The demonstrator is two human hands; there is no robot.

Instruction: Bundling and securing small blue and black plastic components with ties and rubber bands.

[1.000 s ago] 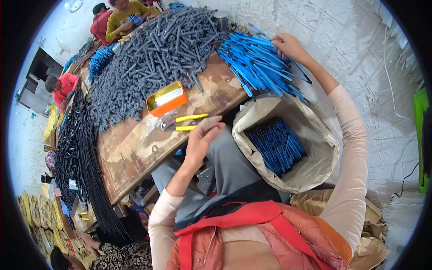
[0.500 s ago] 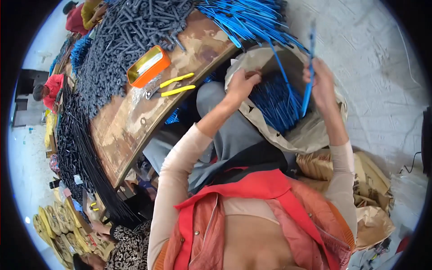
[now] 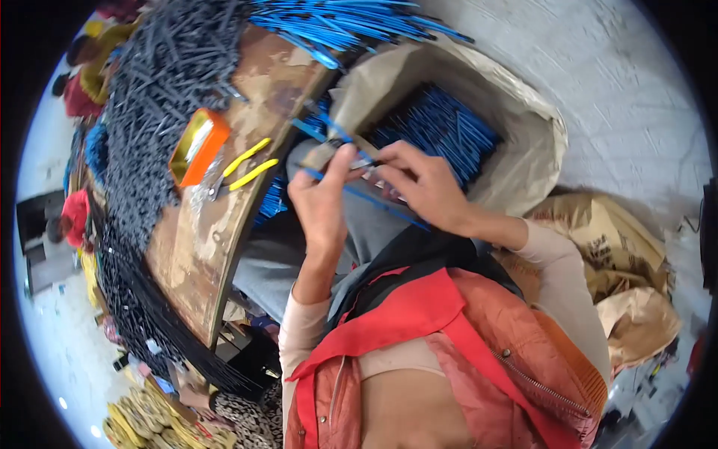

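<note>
My left hand (image 3: pixel 323 196) and my right hand (image 3: pixel 425 185) meet in front of the sack, above my knees. Both are closed around thin blue rods (image 3: pixel 389 211) with black parts, which cross between the fingers at different angles. Motion blurs the rods, so how they fit together is unclear. My right fingertips pinch near a black part, while my left thumb and fingers press on the rods from the other side. Just beyond, a large beige sack (image 3: pixel 535 168) stands open with many dark blue rods (image 3: pixel 441 131) inside it.
On the worn wooden table (image 3: pixel 183 258) lie a heap of grey tubes (image 3: pixel 161 97), blue rods (image 3: pixel 336 22), an orange box (image 3: pixel 200 153), yellow-handled pliers (image 3: pixel 250 165) and long black strips (image 3: pixel 149 292). Brown paper sacks (image 3: pixel 613 247) lie at right. Other people sit along the left.
My hands, earlier apart over the sack with a rod raised in the right, have come together nearer my body. The right moved left and down. The whole view has shifted.
</note>
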